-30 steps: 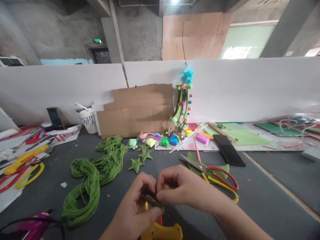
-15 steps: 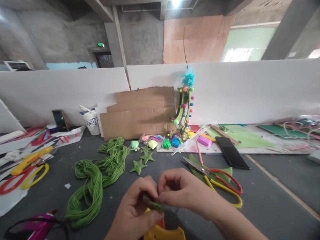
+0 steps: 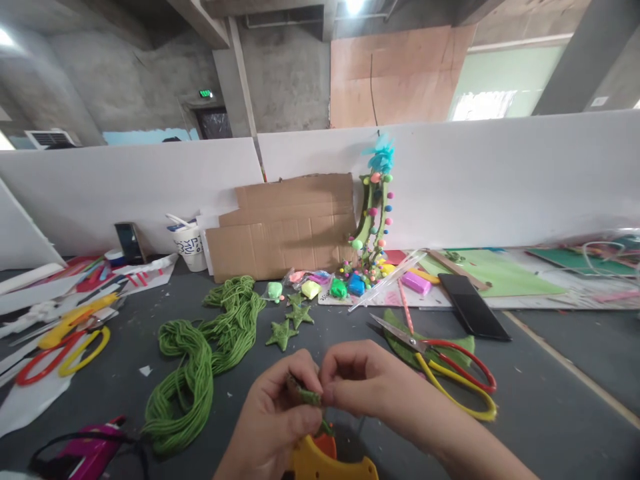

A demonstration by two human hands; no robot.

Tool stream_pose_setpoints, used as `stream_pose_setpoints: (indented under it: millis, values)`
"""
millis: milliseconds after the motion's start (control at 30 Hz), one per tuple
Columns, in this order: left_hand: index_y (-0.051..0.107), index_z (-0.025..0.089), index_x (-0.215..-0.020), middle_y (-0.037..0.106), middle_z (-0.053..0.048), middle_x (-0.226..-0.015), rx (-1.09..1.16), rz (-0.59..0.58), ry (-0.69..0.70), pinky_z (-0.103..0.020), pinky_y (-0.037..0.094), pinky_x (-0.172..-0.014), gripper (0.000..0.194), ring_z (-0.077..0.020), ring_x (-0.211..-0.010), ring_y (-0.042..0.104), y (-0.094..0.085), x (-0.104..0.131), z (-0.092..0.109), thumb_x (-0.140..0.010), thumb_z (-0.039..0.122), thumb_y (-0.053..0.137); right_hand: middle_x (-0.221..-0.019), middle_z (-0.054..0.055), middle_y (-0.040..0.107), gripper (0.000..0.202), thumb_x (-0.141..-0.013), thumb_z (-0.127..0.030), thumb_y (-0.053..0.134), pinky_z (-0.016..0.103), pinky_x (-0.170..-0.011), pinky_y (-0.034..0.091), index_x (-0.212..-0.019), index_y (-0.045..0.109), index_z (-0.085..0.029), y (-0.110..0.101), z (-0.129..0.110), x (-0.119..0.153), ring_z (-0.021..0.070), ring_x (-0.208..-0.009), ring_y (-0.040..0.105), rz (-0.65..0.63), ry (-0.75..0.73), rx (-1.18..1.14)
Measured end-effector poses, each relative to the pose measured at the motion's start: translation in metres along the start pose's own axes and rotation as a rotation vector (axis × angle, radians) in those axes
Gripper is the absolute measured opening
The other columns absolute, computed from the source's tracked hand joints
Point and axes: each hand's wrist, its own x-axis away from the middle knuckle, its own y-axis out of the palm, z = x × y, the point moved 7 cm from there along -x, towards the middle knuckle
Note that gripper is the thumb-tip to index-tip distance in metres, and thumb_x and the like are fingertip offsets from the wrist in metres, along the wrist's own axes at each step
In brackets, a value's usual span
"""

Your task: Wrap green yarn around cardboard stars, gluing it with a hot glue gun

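Between thumb and fingers, my left hand (image 3: 280, 410) grips a small green piece (image 3: 309, 398) that looks wrapped in yarn, with a brownish edge. My right hand (image 3: 357, 377) is pinched closed at the piece's right end; whatever sits between those fingertips is hidden. Just beneath my hands is a yellow tool (image 3: 345, 465) with an orange part, cut off by the lower edge of the view. Green stars (image 3: 281, 335) lie beyond my hands. A loose skein of green yarn (image 3: 185, 393) spreads to the left.
Scissors (image 3: 425, 347) lie partly opened over green felt (image 3: 460, 345) at right, near a black phone (image 3: 473, 307). Behind stand cardboard (image 3: 280, 240), clay packets (image 3: 339, 288) and a pom-pom decoration (image 3: 373, 213). More scissors (image 3: 75, 343) and a magenta tool (image 3: 93, 450) are at left.
The view has shifted slightly, so things on the table appear farther right. The green piece is tilted a bit differently in my left hand. My right hand stays pinched beside it.
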Motion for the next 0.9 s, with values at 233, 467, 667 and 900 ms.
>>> stream_pose_setpoints:
  millis: [233,467,667,900]
  values:
    - [0.065,0.019,-0.067,0.047,0.003,-0.065,0.181,-0.004,-0.089,-0.019,0.039,-0.055,0.014,-0.0091,-0.059,0.045,0.002,-0.003,-0.006,-0.060,0.020,0.077,-0.059,-0.005,0.050,0.010,-0.071,-0.011,0.053,0.018,-0.052,0.033,-0.066,0.060,-0.017,-0.001,-0.009,0.003,0.0087,-0.057,0.043,0.101,-0.073,0.255]
    - [0.065,0.017,-0.069,0.052,0.003,-0.066,0.206,0.037,-0.126,-0.020,0.040,-0.057,0.013,-0.0089,-0.060,0.047,-0.002,-0.005,-0.008,-0.061,0.015,0.075,-0.060,-0.004,0.052,0.010,-0.072,-0.011,0.054,0.019,-0.050,0.030,-0.066,0.058,-0.018,0.001,-0.028,0.012,0.0097,-0.056,0.046,0.273,-0.184,0.670]
    - [0.065,0.016,-0.072,0.055,0.002,-0.067,0.176,0.123,-0.165,-0.019,0.040,-0.056,0.016,-0.0088,-0.059,0.048,-0.008,-0.006,-0.012,-0.061,0.015,0.076,-0.056,-0.006,0.052,0.010,-0.075,-0.015,0.055,0.020,-0.049,0.029,-0.072,0.061,-0.021,-0.001,-0.030,0.015,0.0095,-0.050,0.045,0.308,-0.193,0.782]
    - [0.064,0.016,-0.072,0.055,0.002,-0.066,0.188,0.136,-0.197,-0.019,0.039,-0.055,0.015,-0.0089,-0.059,0.049,-0.009,-0.007,-0.016,-0.062,0.015,0.075,-0.062,-0.004,0.058,0.012,-0.077,-0.013,0.052,0.020,-0.052,0.030,-0.070,0.059,-0.021,0.003,-0.025,0.014,0.0109,-0.057,0.052,0.267,-0.183,0.845]
